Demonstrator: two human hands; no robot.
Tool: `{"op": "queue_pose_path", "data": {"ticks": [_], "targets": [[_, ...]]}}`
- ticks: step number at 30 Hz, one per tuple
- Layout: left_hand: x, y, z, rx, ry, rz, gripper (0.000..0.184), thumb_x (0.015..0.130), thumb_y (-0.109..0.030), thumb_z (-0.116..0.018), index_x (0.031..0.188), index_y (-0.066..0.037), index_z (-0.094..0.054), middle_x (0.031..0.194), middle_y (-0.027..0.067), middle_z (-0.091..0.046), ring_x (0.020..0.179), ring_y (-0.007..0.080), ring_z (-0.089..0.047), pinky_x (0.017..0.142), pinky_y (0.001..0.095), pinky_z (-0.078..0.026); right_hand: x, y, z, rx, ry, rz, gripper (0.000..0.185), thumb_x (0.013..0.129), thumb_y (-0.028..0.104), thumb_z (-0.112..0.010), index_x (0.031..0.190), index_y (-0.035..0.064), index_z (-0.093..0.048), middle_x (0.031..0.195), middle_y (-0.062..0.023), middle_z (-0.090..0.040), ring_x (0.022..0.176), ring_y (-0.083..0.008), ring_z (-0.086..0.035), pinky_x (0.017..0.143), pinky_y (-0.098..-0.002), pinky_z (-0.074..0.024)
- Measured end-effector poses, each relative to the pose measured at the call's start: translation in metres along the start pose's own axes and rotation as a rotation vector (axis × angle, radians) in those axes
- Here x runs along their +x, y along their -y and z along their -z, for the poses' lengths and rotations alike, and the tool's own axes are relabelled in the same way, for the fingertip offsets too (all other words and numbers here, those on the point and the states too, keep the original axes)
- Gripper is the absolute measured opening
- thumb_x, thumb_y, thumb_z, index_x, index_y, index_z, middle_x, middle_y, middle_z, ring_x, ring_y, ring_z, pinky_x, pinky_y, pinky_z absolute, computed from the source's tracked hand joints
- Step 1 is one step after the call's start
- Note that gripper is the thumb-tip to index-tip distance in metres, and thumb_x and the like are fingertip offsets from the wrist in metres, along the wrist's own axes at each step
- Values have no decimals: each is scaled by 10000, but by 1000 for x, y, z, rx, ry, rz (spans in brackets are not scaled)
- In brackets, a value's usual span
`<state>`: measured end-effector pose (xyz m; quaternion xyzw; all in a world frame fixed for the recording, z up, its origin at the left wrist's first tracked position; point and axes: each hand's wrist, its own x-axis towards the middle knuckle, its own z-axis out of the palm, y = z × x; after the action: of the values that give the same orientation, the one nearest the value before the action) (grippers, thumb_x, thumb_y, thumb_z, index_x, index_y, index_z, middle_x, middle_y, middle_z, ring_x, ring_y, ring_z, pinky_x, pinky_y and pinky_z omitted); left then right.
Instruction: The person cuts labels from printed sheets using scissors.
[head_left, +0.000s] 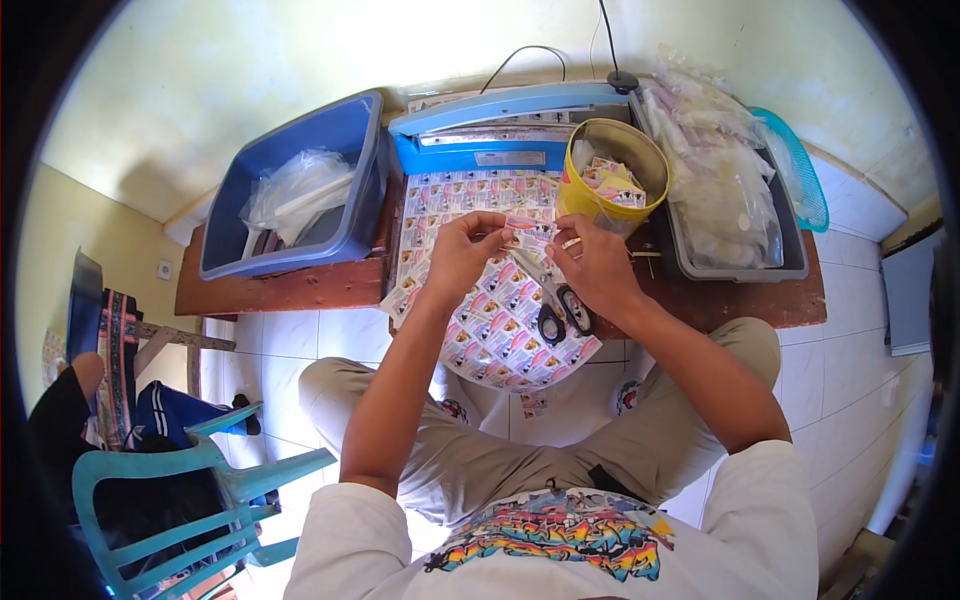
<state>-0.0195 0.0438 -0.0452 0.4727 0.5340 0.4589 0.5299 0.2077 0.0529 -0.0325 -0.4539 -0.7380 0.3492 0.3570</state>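
Note:
My left hand (465, 252) and my right hand (598, 265) are both closed in a pinch, holding a small printed label (530, 232) between them above the table. Under them spreads a large sheet of printed labels (500, 335), whose curved lower end hangs over the table's front edge. A pair of scissors (552, 318) with black handles lies on the sheet, just below my right hand. Beside that hand stands a yellow bucket (630, 216) with several cut labels (612, 182) inside. Behind the sheet is a blue impulse sealer (478, 153).
At the left of the wooden table (290, 290) a blue tub (215, 245) holds clear plastic bags. A grey tray (742, 273) heaped with plastic bags is at the right, with a turquoise basket (808, 190) behind. A green chair (165, 462) and another person's knee (88, 372) are at lower left.

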Motion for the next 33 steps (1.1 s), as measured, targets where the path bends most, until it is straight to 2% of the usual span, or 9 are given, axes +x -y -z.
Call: {"op": "queue_pose_path", "data": {"ticks": [4, 6, 11, 13, 17, 22, 25, 28, 33], "targets": [[-16, -10, -1, -56, 14, -6, 247, 964, -104, -736, 1155, 39, -672, 1020, 94, -745, 893, 136, -720, 818, 282, -606, 1, 0, -6, 85, 12, -14, 320, 923, 99, -727, 1176, -61, -616, 903, -179, -752, 761, -272, -770, 655, -369, -589], [-23, -10, -5, -57, -32, -35, 228, 966, -71, -719, 1152, 47, -661, 1015, 111, -747, 881, 151, -731, 785, 280, -612, 2, 4, -5, 180, 43, -65, 287, 963, 56, -694, 1205, -72, -609, 933, -148, -738, 759, -170, -758, 616, -294, -602], [-36, -19, -15, -70, -120, -144, 221, 966, -15, -692, 1159, 51, -606, 1010, 160, -747, 861, 195, -757, 711, 278, -625, 5, 12, -5, 319, 8, -83, 300, 975, 34, -677, 1239, -65, -574, 920, -148, -727, 773, -162, -747, 632, -275, -606], [-42, -24, -20, -49, -246, -239, 224, 965, -9, -690, 1153, 34, -577, 1008, 183, -745, 836, 218, -768, 681, 278, -622, 5, 17, -2, 342, 8, -63, 319, 976, 33, -677, 1258, -57, -558, 915, -148, -723, 778, -160, -744, 635, -274, -607], [-52, -39, -16, -74, -240, -294, 238, 963, -10, -696, 1151, 14, -552, 1003, 194, -745, 807, 216, -768, 647, 283, -615, -3, 34, 1, 324, -3, -6, 357, 975, 33, -680, 1291, -29, -525, 913, -144, -721, 782, -154, -740, 638, -274, -608], [-65, -56, -19, 124, -175, -270, 182, 969, -35, -702, 1131, 28, -647, 974, 132, -743, 840, 169, -746, 697, 267, -593, -11, 49, 4, 328, -13, 2, 358, 972, 35, -686, 1283, -19, -516, 914, -142, -725, 776, -159, -742, 638, -276, -609], [-64, -56, -27, 136, -182, -249, 159, 971, -46, -702, 1108, 35, -694, 958, 109, -749, 841, 154, -743, 705, 267, -597, -7, 34, 7, 412, -21, -14, 328, 969, 46, -695, 1248, -20, -537, 909, -139, -728, 764, -162, -739, 641, -279, -610], [-62, -44, -41, 141, -243, -237, 147, 963, -39, -691, 1091, 27, -724, 926, 102, -765, 796, 141, -749, 653, 261, -598, 6, 19, 13, 509, -12, -169, 274, 948, 44, -713, 1176, -39, -585, 863, -144, -736, 694, -167, -731, 603, -288, -610], [-66, -46, -45, 74, -326, -177, 162, 982, -57, -673, 1114, 20, -724, 913, 91, -759, 815, 139, -747, 673, 265, -610, 6, 20, 5, 590, 73, -140, 278, 957, 70, -725, 1162, -56, -585, 848, -142, -722, 716, -166, -734, 603, -284, -605]]}}
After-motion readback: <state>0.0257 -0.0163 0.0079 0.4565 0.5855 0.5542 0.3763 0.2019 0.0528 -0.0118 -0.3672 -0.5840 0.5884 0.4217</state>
